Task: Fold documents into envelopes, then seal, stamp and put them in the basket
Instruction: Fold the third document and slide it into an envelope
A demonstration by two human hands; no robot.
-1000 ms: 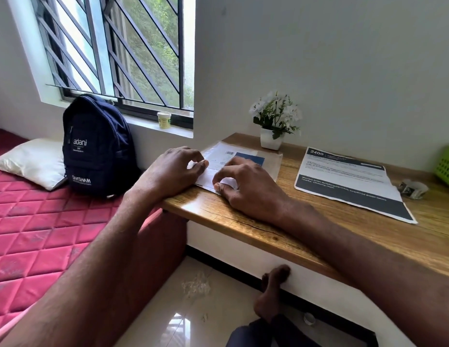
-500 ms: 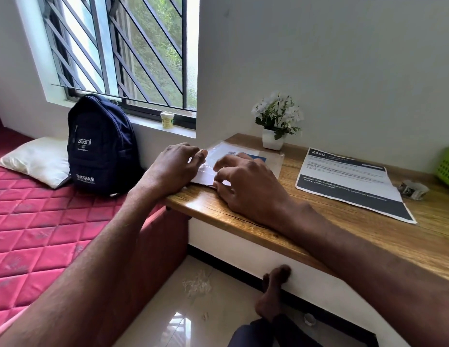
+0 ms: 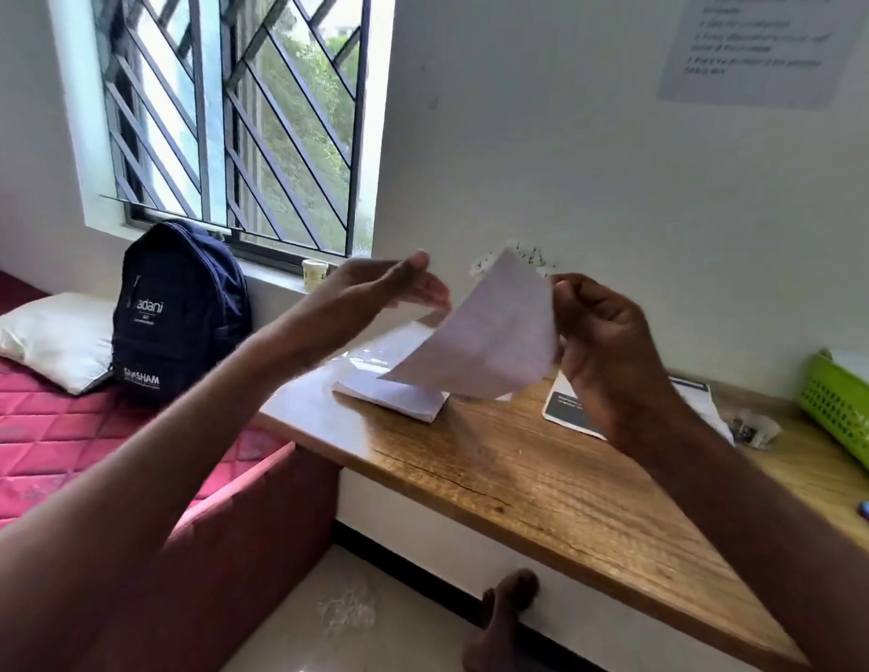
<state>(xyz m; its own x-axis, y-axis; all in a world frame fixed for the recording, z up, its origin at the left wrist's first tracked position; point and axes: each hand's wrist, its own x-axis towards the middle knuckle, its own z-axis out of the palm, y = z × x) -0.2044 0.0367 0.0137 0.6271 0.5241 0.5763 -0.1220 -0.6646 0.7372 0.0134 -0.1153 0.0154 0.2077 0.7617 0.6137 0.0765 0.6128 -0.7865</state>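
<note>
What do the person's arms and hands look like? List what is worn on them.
Nothing is worn on either. The left hand and the right hand are bare, with no gloves. No rings, watch or wristband show on the sides that face the camera. Both forearms are bare too; no sleeve shows anywhere up to the frame edge. The fingernails that show are short and unpainted.
</note>
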